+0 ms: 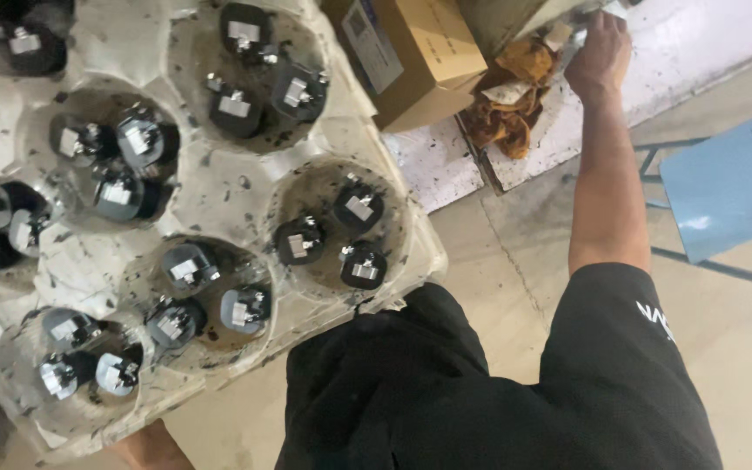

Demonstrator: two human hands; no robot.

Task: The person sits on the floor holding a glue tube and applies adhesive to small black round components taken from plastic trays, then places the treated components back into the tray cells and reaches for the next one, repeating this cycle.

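Concrete floor at lower right; your right hand (600, 48), upper right, reaches past the orange rags (508, 100), its grip hidden; the moulded tray (219, 187) lies left.

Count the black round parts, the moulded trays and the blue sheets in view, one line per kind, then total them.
Black round parts: 19, including one in the corner cup cut off at the top left
Moulded tray: 1
Blue sheet: 1
Total: 21
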